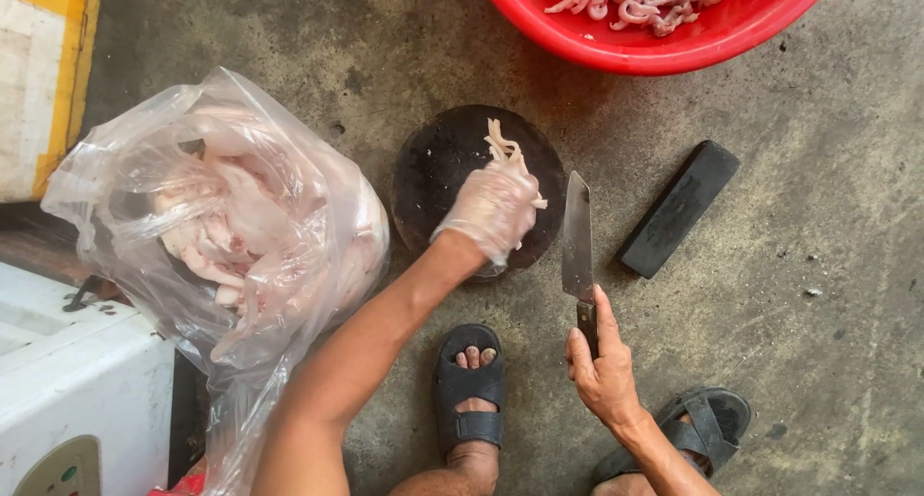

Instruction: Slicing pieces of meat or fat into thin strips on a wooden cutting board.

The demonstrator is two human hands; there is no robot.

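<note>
The left hand (491, 207), in a thin clear glove, was closed around pale strips of raw meat (502, 150) over the round dark chopping block (433, 174) on the concrete floor. The right hand (602, 361) gripped a cleaver (577, 241) by its handle just right of the block, blade pointing far, its long axis running near to far. The meat lay left of the blade, nearer the left hand. A red basin (654, 49) sat far right; a plastic bag (231, 217) stood left.

Gloved left hand (491, 210) holds pale meat strips (504, 152) over round board (438, 169); right hand (602, 366) grips cleaver (577, 246)
</note>
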